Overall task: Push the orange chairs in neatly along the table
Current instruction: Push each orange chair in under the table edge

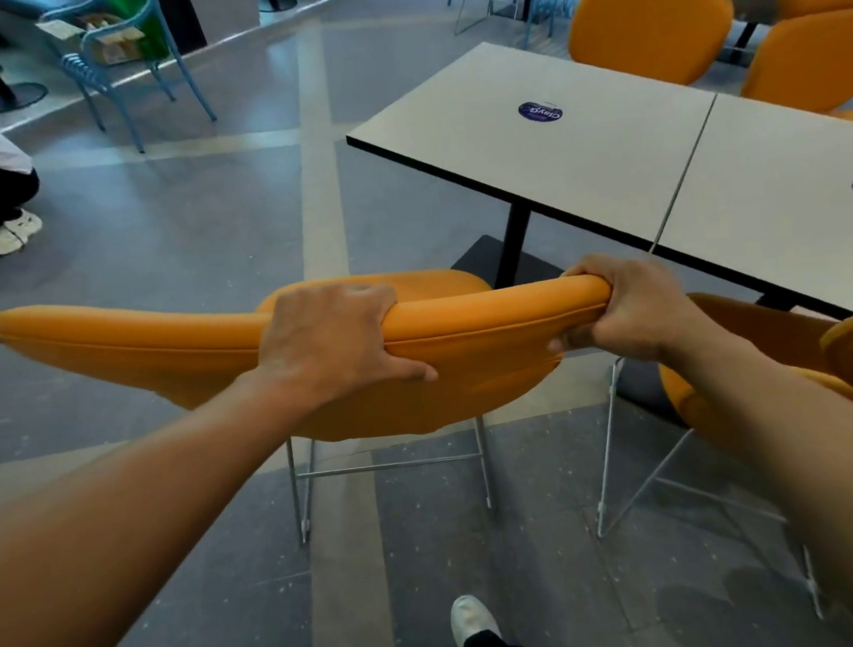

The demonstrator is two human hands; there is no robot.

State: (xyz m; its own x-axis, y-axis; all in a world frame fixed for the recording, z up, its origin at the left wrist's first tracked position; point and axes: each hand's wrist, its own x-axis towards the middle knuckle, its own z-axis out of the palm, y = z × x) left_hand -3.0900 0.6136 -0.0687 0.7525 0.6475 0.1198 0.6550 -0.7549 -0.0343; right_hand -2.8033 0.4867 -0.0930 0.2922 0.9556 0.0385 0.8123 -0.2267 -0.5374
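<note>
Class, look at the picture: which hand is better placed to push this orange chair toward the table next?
Probably the left hand: it grips the orange padded chair back near its middle, on the side away from the white rectangular table. The right hand grips only the end nearest it.

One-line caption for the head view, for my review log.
Left hand and right hand grip the backrest of an orange chair near the white table.

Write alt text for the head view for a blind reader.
Two hands grip the top of the backrest of an orange chair: the left hand near the middle, the right hand at the right end. The chair stands by a white table.
</note>
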